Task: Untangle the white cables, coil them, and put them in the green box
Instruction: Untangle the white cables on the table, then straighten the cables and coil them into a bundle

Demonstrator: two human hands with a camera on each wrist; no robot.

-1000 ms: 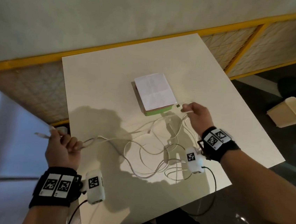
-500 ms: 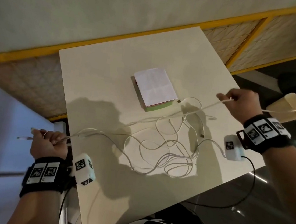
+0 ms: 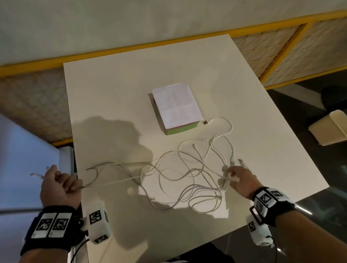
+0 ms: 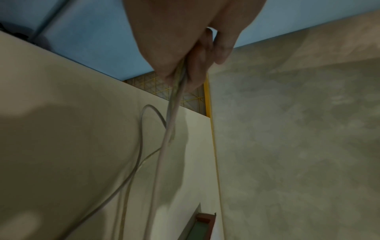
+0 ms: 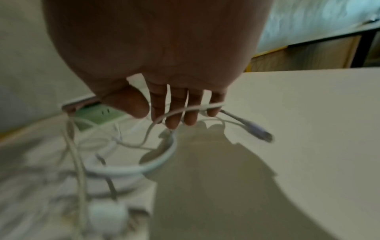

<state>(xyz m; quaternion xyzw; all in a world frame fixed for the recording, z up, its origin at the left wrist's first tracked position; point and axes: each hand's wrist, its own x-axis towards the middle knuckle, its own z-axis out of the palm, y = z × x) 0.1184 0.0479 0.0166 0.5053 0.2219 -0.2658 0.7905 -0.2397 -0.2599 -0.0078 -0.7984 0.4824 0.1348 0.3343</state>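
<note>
The white cables [image 3: 185, 175] lie in a loose tangle on the near half of the table [image 3: 120, 83]. My left hand [image 3: 62, 186] hangs just off the left edge and grips several strands in a fist; in the left wrist view they run out from the fist [image 4: 180, 73]. My right hand [image 3: 236, 177] is down on the tangle's right side. One white cable [image 5: 193, 108] crosses the palm side of its hooked fingers [image 5: 174, 116], and its plug [image 5: 257, 129] sticks out beyond them. The green box [image 3: 179, 130] sits mid-table under a white sheet [image 3: 176, 103].
A USB plug [image 3: 205, 122] lies next to the box's right corner. A beige bin [image 3: 335, 128] stands on the floor to the right of the table. A yellow-framed mesh barrier runs behind the table.
My right hand, which had pulled a cable taut out past the right table edge, has come back down onto the tangle and the cable has gone slack. My left hand keeps its grip.
</note>
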